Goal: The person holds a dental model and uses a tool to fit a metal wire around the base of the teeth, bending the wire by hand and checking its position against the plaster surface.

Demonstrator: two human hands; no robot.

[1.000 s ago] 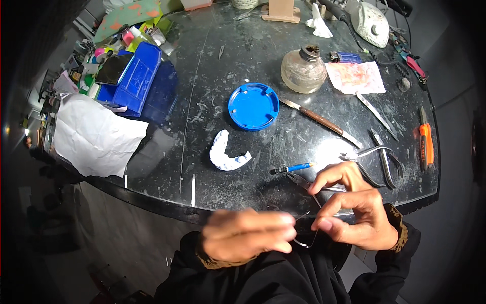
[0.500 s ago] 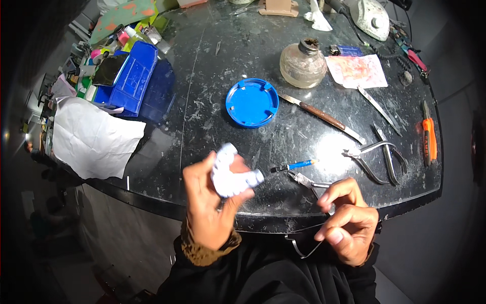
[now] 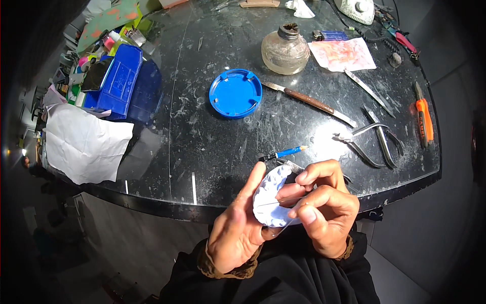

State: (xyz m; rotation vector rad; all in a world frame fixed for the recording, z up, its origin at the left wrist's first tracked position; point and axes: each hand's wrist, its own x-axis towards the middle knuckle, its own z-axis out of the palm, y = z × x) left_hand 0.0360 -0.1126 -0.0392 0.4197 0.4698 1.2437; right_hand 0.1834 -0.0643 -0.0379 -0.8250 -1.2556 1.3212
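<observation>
Dental cast and bent wire at the near edge of the dark worktop (image 3: 217, 167). The left hand (image 3: 235, 230) is closed on the pale, horseshoe-shaped dental cast (image 3: 264, 197), which lies against its fingers; the right hand (image 3: 326, 210) pinches the thin metal wire (image 3: 289, 223) between thumb and fingertip, close to the cast's right arm. How far wire and cast touch cannot be told, fingers covering part of both. Probable faults: (a) the slender wire may twist in so narrow a pinch, or lose its bend if pressed hard; (b) its end may scratch the modelled teeth; (c) the cast, should the left hand's hold loosen, may drop past the edge and chip; (d) a careless forward reach may knock the partly hidden pliers (image 3: 291, 164) or the blue marking pencil (image 3: 289, 152) just beyond.
</observation>
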